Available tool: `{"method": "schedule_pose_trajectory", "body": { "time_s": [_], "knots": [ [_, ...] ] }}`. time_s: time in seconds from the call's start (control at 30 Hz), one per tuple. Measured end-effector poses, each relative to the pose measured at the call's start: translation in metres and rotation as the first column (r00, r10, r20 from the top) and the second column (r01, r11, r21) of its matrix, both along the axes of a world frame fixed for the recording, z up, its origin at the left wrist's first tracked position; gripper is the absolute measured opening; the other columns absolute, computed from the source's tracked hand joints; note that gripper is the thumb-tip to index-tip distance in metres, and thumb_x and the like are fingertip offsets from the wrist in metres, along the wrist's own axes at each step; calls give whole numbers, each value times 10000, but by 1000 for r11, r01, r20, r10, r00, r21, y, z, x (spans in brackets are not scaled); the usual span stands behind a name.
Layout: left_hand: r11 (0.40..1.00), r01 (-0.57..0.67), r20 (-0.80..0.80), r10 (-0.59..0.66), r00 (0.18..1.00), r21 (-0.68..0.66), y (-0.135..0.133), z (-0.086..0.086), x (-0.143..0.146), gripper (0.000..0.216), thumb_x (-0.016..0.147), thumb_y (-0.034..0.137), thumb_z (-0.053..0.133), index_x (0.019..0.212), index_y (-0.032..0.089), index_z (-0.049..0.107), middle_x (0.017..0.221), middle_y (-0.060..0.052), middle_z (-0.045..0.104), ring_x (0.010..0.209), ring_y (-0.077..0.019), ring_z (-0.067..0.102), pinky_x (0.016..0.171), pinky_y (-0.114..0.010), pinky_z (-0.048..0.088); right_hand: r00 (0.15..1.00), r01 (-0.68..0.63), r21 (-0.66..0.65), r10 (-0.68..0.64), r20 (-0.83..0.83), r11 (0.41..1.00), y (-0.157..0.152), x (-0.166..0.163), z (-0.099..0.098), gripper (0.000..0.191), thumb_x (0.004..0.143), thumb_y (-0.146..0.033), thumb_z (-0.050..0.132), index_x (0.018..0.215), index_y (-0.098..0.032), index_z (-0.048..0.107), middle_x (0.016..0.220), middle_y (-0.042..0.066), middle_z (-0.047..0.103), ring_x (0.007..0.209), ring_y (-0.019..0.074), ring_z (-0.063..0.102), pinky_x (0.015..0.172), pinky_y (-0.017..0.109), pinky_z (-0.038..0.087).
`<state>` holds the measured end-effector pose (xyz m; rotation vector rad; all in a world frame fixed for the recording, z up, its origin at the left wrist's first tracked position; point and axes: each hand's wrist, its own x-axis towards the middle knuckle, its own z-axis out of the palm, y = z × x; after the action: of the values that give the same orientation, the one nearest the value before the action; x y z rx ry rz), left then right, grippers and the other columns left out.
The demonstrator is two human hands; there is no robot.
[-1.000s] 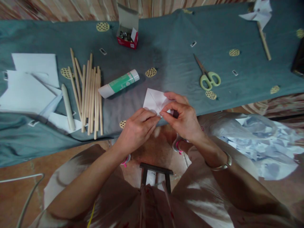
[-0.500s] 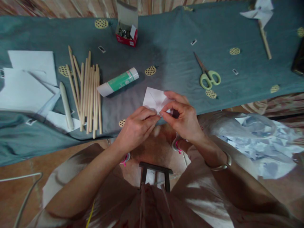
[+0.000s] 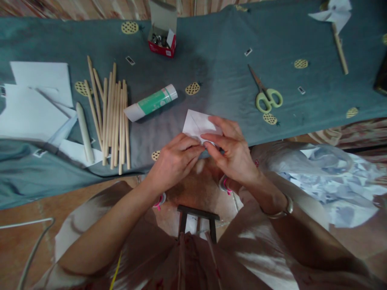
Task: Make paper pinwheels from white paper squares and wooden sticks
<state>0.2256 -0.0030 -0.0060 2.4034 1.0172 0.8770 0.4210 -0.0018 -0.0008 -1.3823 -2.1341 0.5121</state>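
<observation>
A small white piece of paper (image 3: 195,123) with crease lines lies at the table's front edge, between my hands. My left hand (image 3: 178,158) pinches its near edge, fingers pressed together. My right hand (image 3: 231,147) grips the paper's right and near side, thumb and index finger close to the left fingertips. The fingers cover the near part of the paper. Beyond it lies a white and green glue stick (image 3: 152,102). Green-handled scissors (image 3: 264,94) rest to the right with their blades partly apart.
Several wooden sticks (image 3: 113,121) and a pale flat tool (image 3: 84,133) lie left, beside white paper sheets (image 3: 32,114). A red box (image 3: 162,49) of small metal pieces stands at the back. A paper pinwheel (image 3: 334,16) lies far right. A plastic bag (image 3: 329,181) of paper scraps sits below.
My right thumb and index finger have shifted slightly and spread a little along the paper. The left hand keeps its pinch, and the paper stays in nearly the same place.
</observation>
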Motion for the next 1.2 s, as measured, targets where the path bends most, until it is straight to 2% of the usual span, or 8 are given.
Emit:
{"method": "schedule_pose_trajectory", "body": {
  "time_s": [0.13, 0.43, 0.63, 0.73, 0.93, 1.07, 1.2],
  "knots": [
    [1000, 1, -4, -1, 1000, 26, 0, 0, 0, 154, 968, 175, 545, 969, 153, 698, 938, -67, 712, 871, -169, 635, 778, -309, 565, 997, -24, 21, 22, 76, 1000, -6, -2, -2, 261, 925, -183, 506, 1088, -245, 700, 1436, 90, 562, 1320, 299, 488, 1097, 530, 415],
    [997, -21, -23, 23, 999, 73, -1, -3, 3, 151, 959, 167, 557, 1037, 131, 681, 982, -92, 705, 912, -187, 645, 802, -333, 578, 999, -16, -41, 17, 37, 999, -12, -8, -5, 359, 880, -137, 492, 1180, -247, 657, 1494, 88, 516, 1368, 320, 444, 1087, 567, 390],
    [995, -32, -63, 38, 997, 99, 0, -1, -1, 168, 977, 173, 527, 1050, 140, 675, 968, -82, 699, 906, -182, 647, 791, -326, 576, 996, 48, -46, -52, -73, 998, -1, 10, 2, 468, 896, -131, 442, 1296, -299, 617, 1466, 39, 546, 1364, 257, 486, 1138, 530, 393],
    [991, -48, -119, 64, 991, 127, 9, 1, -12, 164, 975, 181, 532, 1041, 153, 679, 978, -64, 695, 899, -182, 640, 779, -317, 566, 994, 88, -44, -90, -61, 995, 5, 18, 2, 491, 895, -139, 437, 1350, -247, 586, 1434, 76, 579, 1358, 272, 498, 1160, 534, 376],
    [978, -100, -123, 124, 985, 185, 25, 7, -30, 152, 932, 122, 560, 1006, 154, 689, 996, -78, 688, 897, -196, 608, 796, -346, 549, 999, 19, -36, -20, -33, 999, 4, 16, 5, 424, 906, -152, 435, 1273, -220, 636, 1368, 97, 633, 1270, 285, 569, 1113, 543, 429],
    [980, -99, -88, 115, 989, 171, 19, 11, -23, 122, 935, 211, 605, 1012, 149, 675, 1030, -101, 687, 946, -218, 602, 821, -378, 531, 1000, 14, -18, -14, -8, 1000, 2, 12, 6, 411, 903, -139, 435, 1246, -212, 648, 1339, 102, 650, 1233, 280, 590, 1084, 535, 457],
    [970, -73, -123, 104, 987, 232, 9, 11, -10, 166, 927, 295, 641, 1017, 158, 671, 984, -83, 702, 907, -232, 582, 742, -373, 469, 1000, 8, 3, -8, 20, 1000, 0, 10, 6, 393, 920, -138, 420, 1235, -164, 653, 1331, 142, 651, 1235, 284, 591, 1085, 526, 457]
  ]
}}
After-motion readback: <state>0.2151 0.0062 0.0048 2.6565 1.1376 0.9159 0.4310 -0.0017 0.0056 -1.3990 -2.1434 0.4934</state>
